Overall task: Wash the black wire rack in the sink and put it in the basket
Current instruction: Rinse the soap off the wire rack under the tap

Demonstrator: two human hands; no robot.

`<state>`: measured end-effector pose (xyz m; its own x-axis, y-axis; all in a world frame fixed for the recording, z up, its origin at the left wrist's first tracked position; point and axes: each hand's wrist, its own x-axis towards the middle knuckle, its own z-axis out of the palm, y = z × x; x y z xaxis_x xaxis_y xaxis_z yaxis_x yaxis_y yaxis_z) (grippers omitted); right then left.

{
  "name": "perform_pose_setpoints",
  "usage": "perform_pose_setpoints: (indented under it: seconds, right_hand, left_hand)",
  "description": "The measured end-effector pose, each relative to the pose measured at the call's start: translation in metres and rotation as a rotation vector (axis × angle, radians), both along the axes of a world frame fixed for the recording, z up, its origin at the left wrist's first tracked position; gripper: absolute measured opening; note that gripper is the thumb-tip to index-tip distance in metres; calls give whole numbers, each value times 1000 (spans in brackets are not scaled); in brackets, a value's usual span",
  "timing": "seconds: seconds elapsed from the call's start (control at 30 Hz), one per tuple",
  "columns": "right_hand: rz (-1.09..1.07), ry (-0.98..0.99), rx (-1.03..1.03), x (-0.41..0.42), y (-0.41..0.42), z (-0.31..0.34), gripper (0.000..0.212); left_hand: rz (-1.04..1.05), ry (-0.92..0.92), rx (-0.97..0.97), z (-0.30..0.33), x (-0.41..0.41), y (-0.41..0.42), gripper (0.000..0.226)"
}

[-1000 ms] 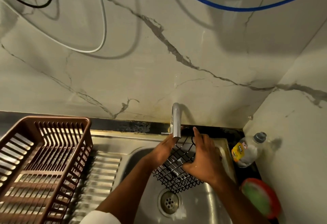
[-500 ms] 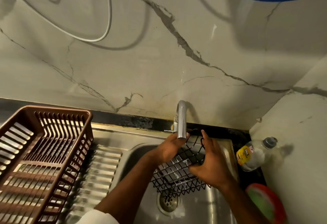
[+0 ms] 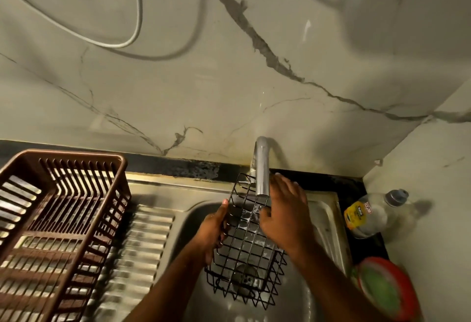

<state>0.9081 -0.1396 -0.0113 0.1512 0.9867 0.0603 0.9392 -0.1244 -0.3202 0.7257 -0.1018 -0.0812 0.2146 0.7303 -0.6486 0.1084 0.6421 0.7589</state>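
The rack (image 3: 248,242) is held over the sink (image 3: 328,222), tilted, its upper edge under the tap (image 3: 262,169) and its lower end above the drain (image 3: 246,277). The left hand (image 3: 212,235) grips the rack's left edge, fingers curled round the wire (thumb along the rim). The right hand (image 3: 283,217) lies flat on the rack's right side, fingers straight and spread. White suds cling to the wires. The brown basket (image 3: 61,220) stands on the drainboard to the left, well apart. A bottle (image 3: 369,213) lies right of the sink.
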Motion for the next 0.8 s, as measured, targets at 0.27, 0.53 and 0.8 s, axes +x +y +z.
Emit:
perform_pose_setpoints:
  seconds: [0.27,0.53,0.8]
  right_hand:
    - [-18,-88,83,-69,-47,-40,94]
    - [41,-137,51,-71,-43,-47,92]
    - [33,-172,-15,-70,-9,-18,100]
  left_hand:
    - [205,-135,-160,1,16,-17,62]
    - [206,-78,-196,-7,19,-18,70]
    - [184,-90,-102,3,23,-16,43]
